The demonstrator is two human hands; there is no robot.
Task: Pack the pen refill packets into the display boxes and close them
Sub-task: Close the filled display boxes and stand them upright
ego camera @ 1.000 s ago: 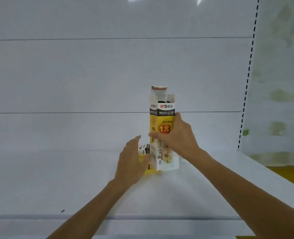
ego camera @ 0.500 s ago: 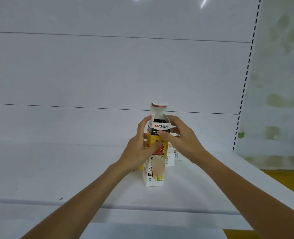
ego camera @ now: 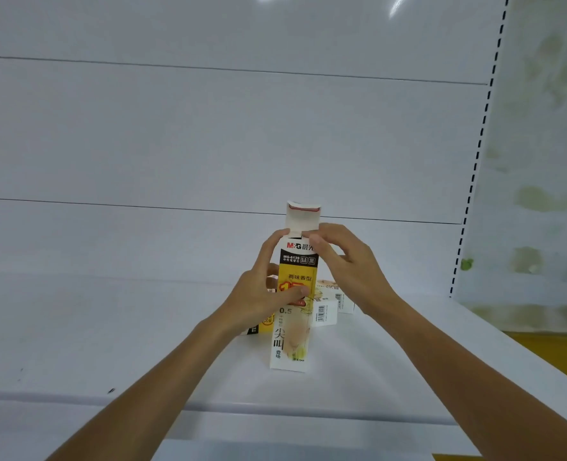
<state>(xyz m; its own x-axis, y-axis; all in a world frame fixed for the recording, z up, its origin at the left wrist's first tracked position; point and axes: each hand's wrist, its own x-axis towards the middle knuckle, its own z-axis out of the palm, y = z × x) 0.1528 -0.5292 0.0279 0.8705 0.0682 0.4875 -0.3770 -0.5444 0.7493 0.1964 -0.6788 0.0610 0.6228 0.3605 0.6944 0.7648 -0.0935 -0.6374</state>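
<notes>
Me: Both hands have closed in on the display box (ego camera: 290, 337) since a second ago, when my left hand (ego camera: 262, 291) was off it and lower down. Meanwhile the box has come nearer to me on the shelf (ego camera: 109, 327). Half a second back its mouth gaped between my hands; now my right hand (ego camera: 348, 264) has come over the top corner.

Friend: What is each hand holding?

Me: My left hand grips the box round its middle, thumb across the yellow front, forefinger reaching up to the top edge. My right hand pinches the top right corner, fingertips bent onto the side flap there. The box stands upright between both hands, its foot on the shelf below my left wrist.

Friend: How do you close it neatly?

Me: I'd keep the left grip firm without crushing, since thin card probably bows. I'd press both side flaps flat first. Then the tall tuck flap (ego camera: 303, 217), standing straight up above my fingertips, should fold forward so its red-edged tongue slides inside the front wall.

Friend: And the box itself?

Me: Tall, slim card, with an M&G band at the top, a black strip under it, a yellow middle and a pale lower half with dark characters. Whether the refill packets sit inside, I cannot tell. A yellow box (ego camera: 258, 326) lies flat behind my left hand, and white boxes (ego camera: 325, 311) lie beyond my right wrist.
</notes>
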